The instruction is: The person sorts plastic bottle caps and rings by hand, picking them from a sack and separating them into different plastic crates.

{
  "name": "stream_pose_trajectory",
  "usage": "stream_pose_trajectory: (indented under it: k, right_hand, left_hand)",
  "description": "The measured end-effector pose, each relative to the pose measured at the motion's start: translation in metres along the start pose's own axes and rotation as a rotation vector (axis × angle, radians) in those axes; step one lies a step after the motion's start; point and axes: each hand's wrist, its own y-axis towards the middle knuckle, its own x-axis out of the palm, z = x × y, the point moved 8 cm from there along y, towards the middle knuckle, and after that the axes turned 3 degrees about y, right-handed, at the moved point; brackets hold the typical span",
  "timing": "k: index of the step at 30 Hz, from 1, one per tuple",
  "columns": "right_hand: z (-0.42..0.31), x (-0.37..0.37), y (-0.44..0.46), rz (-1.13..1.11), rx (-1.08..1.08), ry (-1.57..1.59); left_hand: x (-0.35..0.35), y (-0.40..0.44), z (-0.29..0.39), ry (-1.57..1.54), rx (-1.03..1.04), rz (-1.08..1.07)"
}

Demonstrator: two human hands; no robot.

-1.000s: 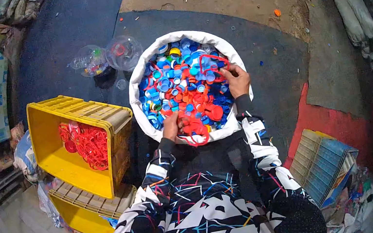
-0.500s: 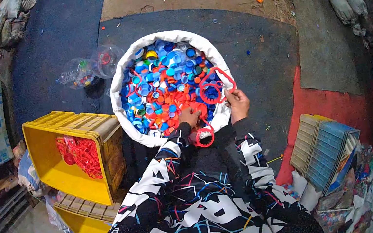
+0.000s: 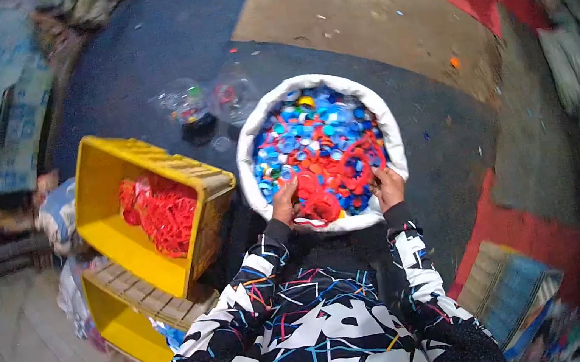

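A round white sack (image 3: 392, 114) with a rolled rim holds many bottle caps (image 3: 297, 134), mostly blue, with red, white, green and yellow ones. At its near left edge my left hand (image 3: 284, 201) is closed on red plastic rings (image 3: 320, 207). Near the right rim my right hand (image 3: 388, 187) grips another red ring piece (image 3: 357, 167), which lies over the caps. Some fingertips are blurred or hidden by the red plastic.
On the left a yellow crate (image 3: 103, 231) lies on its side with red rings (image 3: 161, 214) inside, above a second yellow crate (image 3: 121, 320). Clear bottles (image 3: 183, 103) lie behind. A blue and tan crate (image 3: 511, 289) stands at right.
The view has shifted, so the scene sits lower and further right. My right hand has brought its red ring piece back over the caps, nearer my left hand. Both hands keep hold of red pieces.
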Motion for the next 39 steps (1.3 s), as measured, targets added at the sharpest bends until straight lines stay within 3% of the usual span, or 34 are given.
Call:
stream_pose_trajectory:
  k: [5, 6, 11, 15, 19, 22, 24, 27, 30, 34, 36, 39]
  right_hand:
    - [0.046, 0.076, -0.012, -0.189, 0.067, -0.212]
    - [0.055, 0.1, -0.021, -0.237, 0.09, -0.257]
    - [0.132, 0.222, -0.077, -0.442, 0.178, -0.401]
    - [0.205, 0.31, -0.119, -0.548, 0.252, -0.586]
    - [0.264, 0.367, -0.138, -0.653, 0.263, -0.703]
    - [0.283, 0.41, -0.158, -0.646, 0.204, -0.561]
    - [0.3, 0.409, -0.15, -0.658, 0.173, -0.621]
    - [0.311, 0.395, -0.135, -0.709, 0.119, -0.746]
    - [0.297, 0.374, -0.14, -0.675, 0.094, -0.858]
    - [0.284, 0.309, -0.117, -0.629, 0.063, -0.775]
    - [0.271, 0.276, -0.103, -0.582, -0.043, -0.842]
    - [0.239, 0.226, -0.09, -0.452, -0.125, -0.89]
  left_hand:
    - [-0.084, -0.051, 0.039, -0.437, 0.107, -0.027]
    - [-0.095, -0.078, 0.061, -0.477, 0.121, 0.066]
    - [-0.21, -0.124, 0.073, -0.964, 0.23, 0.1]
    - [-0.314, -0.134, 0.065, -1.072, 0.345, 0.18]
    - [-0.358, -0.157, 0.099, -1.124, 0.396, 0.44]
    - [-0.409, -0.134, 0.087, -1.176, 0.334, 0.404]
    - [-0.433, -0.111, 0.071, -1.156, 0.273, 0.317]
    - [-0.44, -0.104, 0.049, -1.153, 0.018, 0.597]
    - [-0.45, -0.098, 0.036, -1.069, 0.094, 0.561]
    - [-0.421, -0.101, 0.039, -0.967, 0.199, 0.516]
    - [-0.418, -0.096, 0.038, -0.895, 0.211, 0.574]
    - [-0.36, -0.093, 0.065, -0.863, 0.262, 0.505]
